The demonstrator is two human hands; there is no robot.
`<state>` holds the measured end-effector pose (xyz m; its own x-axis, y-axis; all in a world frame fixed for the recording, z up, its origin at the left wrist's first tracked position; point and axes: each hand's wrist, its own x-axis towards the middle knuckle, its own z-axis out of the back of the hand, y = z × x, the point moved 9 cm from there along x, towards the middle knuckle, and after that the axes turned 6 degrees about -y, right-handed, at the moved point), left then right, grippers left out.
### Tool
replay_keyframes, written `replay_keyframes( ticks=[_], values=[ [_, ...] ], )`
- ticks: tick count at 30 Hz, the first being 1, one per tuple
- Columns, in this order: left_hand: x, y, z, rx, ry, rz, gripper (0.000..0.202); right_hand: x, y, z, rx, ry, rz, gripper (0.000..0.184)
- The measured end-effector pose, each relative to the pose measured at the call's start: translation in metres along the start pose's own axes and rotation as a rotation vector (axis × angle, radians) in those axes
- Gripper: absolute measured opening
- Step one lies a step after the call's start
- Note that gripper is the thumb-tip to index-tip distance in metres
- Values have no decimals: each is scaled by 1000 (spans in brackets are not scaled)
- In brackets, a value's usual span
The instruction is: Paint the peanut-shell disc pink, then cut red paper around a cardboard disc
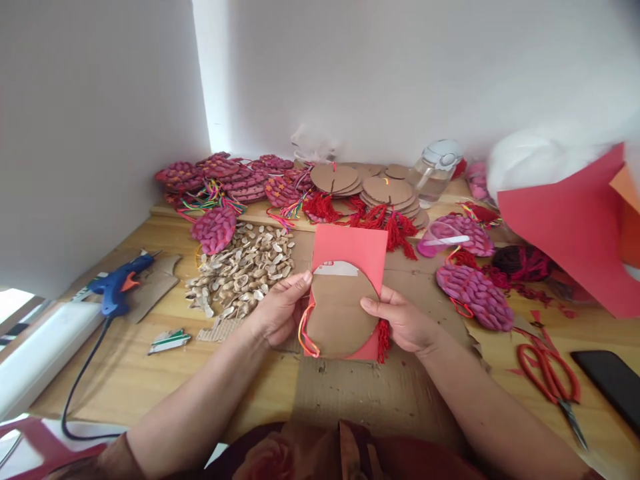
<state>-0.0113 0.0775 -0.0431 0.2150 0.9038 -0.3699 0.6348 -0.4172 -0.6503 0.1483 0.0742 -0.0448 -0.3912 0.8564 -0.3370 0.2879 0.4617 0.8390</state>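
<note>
A brown heart-shaped cardboard piece (pixel 340 310) lies on top of a red paper sheet (pixel 356 248), both held up above a flat cardboard mat (pixel 350 393). My left hand (pixel 280 308) grips the left edge of cardboard and paper, thumb on top. My right hand (pixel 403 321) pinches the right edge in the same way. Coloured cords (pixel 304 333) hang from the piece at the lower left. A red tassel (pixel 383 340) shows at its lower right.
A blue glue gun (pixel 119 283) with its cable lies at left. A heap of peanut shells (pixel 245 267) is behind my left hand. Pink woven hearts (pixel 474 293), cardboard stacks (pixel 387 191), a bottle (pixel 434 170), red scissors (pixel 547 377), a phone (pixel 613 383) and red paper (pixel 575 233) lie around.
</note>
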Motion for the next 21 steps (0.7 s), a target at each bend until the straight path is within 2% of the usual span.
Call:
replay_keyframes(
  ticks=[6, 11, 21],
  values=[
    [3, -1, 5, -20, -12, 6, 16, 1, -2, 4, -14, -19, -21, 39],
    [1, -2, 3, -35, -10, 9, 9, 2, -3, 8, -27, -42, -28, 38],
    [0, -1, 2, -61, -28, 28, 10, 1, -2, 8, -56, -71, -23, 41]
  ],
)
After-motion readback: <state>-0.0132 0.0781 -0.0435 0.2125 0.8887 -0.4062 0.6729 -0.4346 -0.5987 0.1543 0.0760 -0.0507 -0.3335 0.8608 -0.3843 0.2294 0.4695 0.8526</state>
